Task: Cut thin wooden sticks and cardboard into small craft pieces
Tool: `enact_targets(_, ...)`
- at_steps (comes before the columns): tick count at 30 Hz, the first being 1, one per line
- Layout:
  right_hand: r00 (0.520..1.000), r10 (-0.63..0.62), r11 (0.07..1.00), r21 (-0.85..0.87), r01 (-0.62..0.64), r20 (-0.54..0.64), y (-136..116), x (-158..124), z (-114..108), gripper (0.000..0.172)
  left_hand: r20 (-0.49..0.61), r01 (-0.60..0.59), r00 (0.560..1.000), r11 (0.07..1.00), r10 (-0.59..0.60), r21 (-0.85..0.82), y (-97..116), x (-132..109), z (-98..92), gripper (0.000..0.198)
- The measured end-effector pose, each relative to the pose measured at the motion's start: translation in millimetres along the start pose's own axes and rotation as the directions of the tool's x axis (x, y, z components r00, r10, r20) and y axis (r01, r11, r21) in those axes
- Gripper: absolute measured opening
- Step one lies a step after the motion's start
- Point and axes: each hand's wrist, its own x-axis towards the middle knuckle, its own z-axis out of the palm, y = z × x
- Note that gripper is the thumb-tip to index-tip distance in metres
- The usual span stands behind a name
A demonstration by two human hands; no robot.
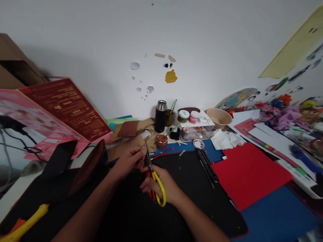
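Note:
My right hand (161, 183) is closed around a pair of scissors (158, 188) with one yellow and one red handle loop. The blades point up and away from me, reaching my left hand (131, 159). Pinched in the left fingertips is a small piece of brown cardboard (143, 148), right by the blades. Its far outline blends with the cardboard scraps (151, 141) lying behind, so I cannot tell its full shape. Both hands are above the black mat (176, 201). Just beyond them lies a red pencil (163, 153).
A black bottle (160, 117), a reddish-brown paint jar (162, 142) and paint pots (183, 116) stand behind the hands. To the right lie a utility knife (207, 164), red paper (252, 174) and crumpled tissue (224, 139). A phone (59, 159) and a pink and red box (65, 107) are at left.

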Motion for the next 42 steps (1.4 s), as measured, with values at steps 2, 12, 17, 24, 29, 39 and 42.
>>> enact_targets(2, 1.000, 0.011, 1.000, -0.013, -0.011, -0.012, 0.8, 0.8, 0.3, 0.062, 0.026, 0.000, 1.000, 1.000, 0.000, 0.000, -0.6, 0.3, 0.2, 0.042)
enact_targets(12, 0.998, 0.031, 0.999, 0.013, -0.031, -0.053, 6.4, 3.2, 4.8, 0.063, 0.007, 0.032, 0.999, 0.999, -0.031, -0.042, -8.5, 3.1, 1.4, 0.041)
enact_targets(17, 0.998, 0.022, 1.000, -0.020, -0.024, -0.064, 10.3, 2.7, 3.3, 0.057, -0.009, 0.059, 0.998, 0.992, -0.060, -0.112, -10.1, 3.7, 3.8, 0.039)
enact_targets(24, 0.998, -0.006, 0.998, -0.060, 0.003, -0.056, 7.8, 2.2, 2.9, 0.058, -0.011, 0.080, 0.997, 0.987, -0.082, -0.137, -6.3, 3.7, 5.6, 0.038)
enact_targets(29, 0.998, 0.005, 0.998, -0.059, -0.009, -0.057, 2.4, 1.8, 4.1, 0.062, -0.007, 0.071, 0.997, 0.993, -0.072, -0.093, -5.1, 3.7, 3.6, 0.040)
enact_targets(39, 0.994, 0.048, 0.997, -0.054, -0.054, -0.095, 6.1, 2.8, 5.8, 0.061, -0.038, 0.068, 0.997, 0.997, -0.066, 0.042, -3.3, 3.2, 4.1, 0.044)
enact_targets(42, 0.995, 0.044, 0.997, -0.057, -0.049, -0.088, 5.6, 2.4, 5.8, 0.057, -0.029, 0.066, 0.997, 0.996, -0.065, 0.054, -3.9, 3.5, 3.6, 0.044)
